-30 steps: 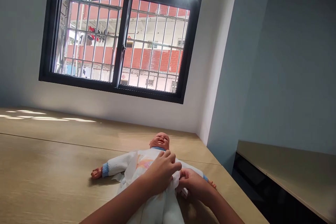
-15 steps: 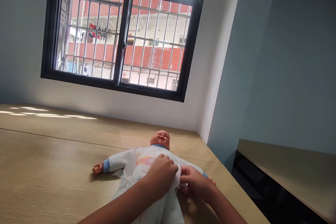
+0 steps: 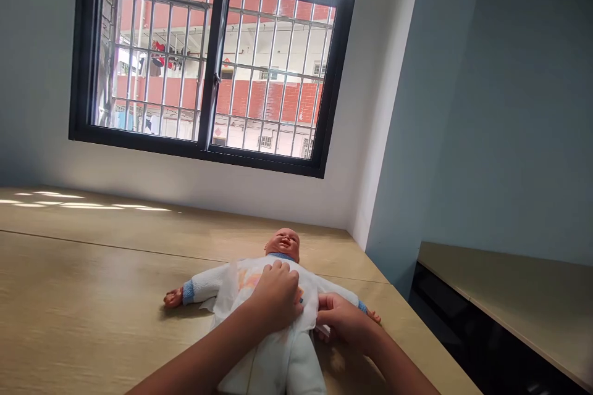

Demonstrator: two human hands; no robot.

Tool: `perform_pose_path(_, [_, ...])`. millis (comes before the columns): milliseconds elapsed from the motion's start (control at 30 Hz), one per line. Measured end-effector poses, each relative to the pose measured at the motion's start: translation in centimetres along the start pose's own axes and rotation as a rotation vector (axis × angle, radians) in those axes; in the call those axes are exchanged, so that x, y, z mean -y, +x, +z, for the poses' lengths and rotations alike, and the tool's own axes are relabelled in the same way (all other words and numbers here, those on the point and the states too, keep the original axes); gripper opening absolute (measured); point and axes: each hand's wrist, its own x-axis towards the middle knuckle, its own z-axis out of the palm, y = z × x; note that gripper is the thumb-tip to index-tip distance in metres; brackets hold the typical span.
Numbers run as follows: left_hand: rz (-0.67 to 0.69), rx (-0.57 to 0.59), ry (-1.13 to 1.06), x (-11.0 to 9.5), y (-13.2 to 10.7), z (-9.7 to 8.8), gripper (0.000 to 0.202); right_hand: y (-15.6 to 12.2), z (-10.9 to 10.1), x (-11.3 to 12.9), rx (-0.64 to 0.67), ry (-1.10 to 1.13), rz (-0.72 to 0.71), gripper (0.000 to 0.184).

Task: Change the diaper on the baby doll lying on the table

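A baby doll in white clothes with blue cuffs and collar lies face up on the wooden table, its arms spread. Over its belly and chest is a thin white diaper with an orange print across the front. My left hand rests on the diaper's front with fingers curled in; its fingertips are hidden. At the doll's side, my right hand pinches the diaper's edge between thumb and fingers.
A barred window with a black frame is in the wall behind the table. The table's right edge slants towards me. Beyond it, to the right, stands a lower wooden surface with a dark front. Sunlight streaks the table's far left.
My left hand has slid slightly left and up across the diaper's front, uncovering more of its print. My right hand has stayed at the diaper's edge.
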Motion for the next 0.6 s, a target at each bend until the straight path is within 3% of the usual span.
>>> perform_pose_path(367, [0.036, -0.015, -0.021, 0.1, 0.2, -0.1, 0.030, 0.4, -0.2, -0.7, 0.015, 0.005, -0.018, 0.017])
perform_pose_path(600, [0.056, -0.105, -0.261, 2.0, 1.1, 0.9, 0.038, 0.4, -0.3, -0.6, 0.020, -0.012, -0.017, 0.013])
